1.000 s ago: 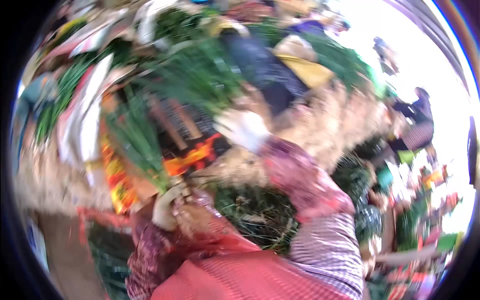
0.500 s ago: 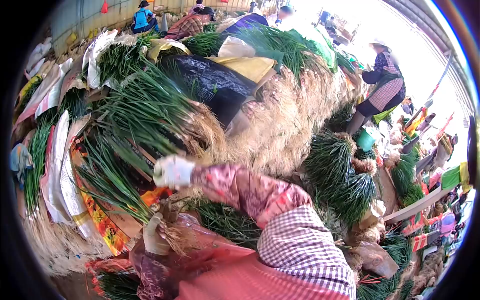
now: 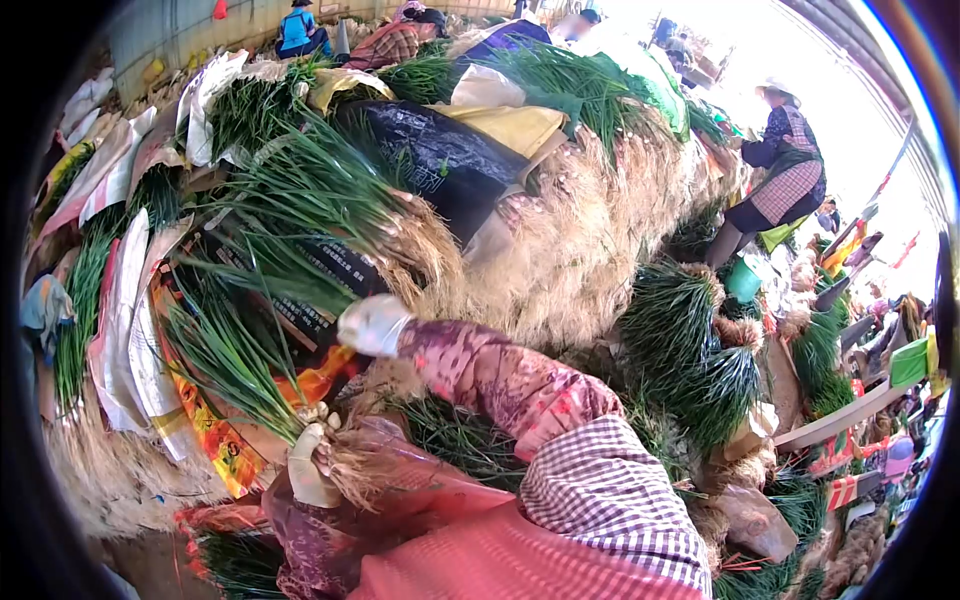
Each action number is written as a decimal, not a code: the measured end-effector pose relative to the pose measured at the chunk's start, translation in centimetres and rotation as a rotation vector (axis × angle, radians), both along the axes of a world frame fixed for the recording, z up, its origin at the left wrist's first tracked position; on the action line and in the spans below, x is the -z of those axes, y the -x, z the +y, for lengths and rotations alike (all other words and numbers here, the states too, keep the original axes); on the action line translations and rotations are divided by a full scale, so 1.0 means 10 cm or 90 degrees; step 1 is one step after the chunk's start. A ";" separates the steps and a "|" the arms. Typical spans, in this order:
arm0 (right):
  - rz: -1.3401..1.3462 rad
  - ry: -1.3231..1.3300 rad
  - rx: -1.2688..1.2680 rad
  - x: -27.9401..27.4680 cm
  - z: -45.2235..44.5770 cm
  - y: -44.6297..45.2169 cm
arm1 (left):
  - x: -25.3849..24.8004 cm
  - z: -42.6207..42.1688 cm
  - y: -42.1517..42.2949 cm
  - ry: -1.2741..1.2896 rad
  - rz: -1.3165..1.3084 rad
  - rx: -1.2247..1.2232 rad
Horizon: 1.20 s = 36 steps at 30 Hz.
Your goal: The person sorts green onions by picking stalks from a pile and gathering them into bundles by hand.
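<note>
My left hand (image 3: 312,465), in a pale glove, is closed around the root end of a bunch of green onions (image 3: 235,365). White bulbs and tan roots stick out past its fingers, and the long leaves point up and left. My right hand (image 3: 372,325), also gloved, is closed higher up and to the right. Green onion leaves (image 3: 300,283) run leftward from it, and its fingertips are partly hidden. Just beyond it lies a larger bundle of green onions (image 3: 310,200) with its roots to the right.
A long heap of green onions (image 3: 580,240) stretches away ahead, partly under a black plastic sheet (image 3: 430,150). More bundles (image 3: 680,350) stand at the right. A person in a hat (image 3: 785,170) bends beside a green bucket (image 3: 743,280). Other people sit at the back.
My right hand has moved a little right and up in view, with the leaves trailing from it. The left hand still grips its bunch. The whole view has shifted slightly.
</note>
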State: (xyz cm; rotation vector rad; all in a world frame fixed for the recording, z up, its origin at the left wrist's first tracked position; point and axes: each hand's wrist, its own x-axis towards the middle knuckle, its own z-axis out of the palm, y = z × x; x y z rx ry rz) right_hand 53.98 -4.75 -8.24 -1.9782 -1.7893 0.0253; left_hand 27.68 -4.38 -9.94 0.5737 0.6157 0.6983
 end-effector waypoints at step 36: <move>-0.099 0.185 -0.006 0.65 -0.41 0.25 | 0.17 -0.01 0.29 0.028 -0.047 0.122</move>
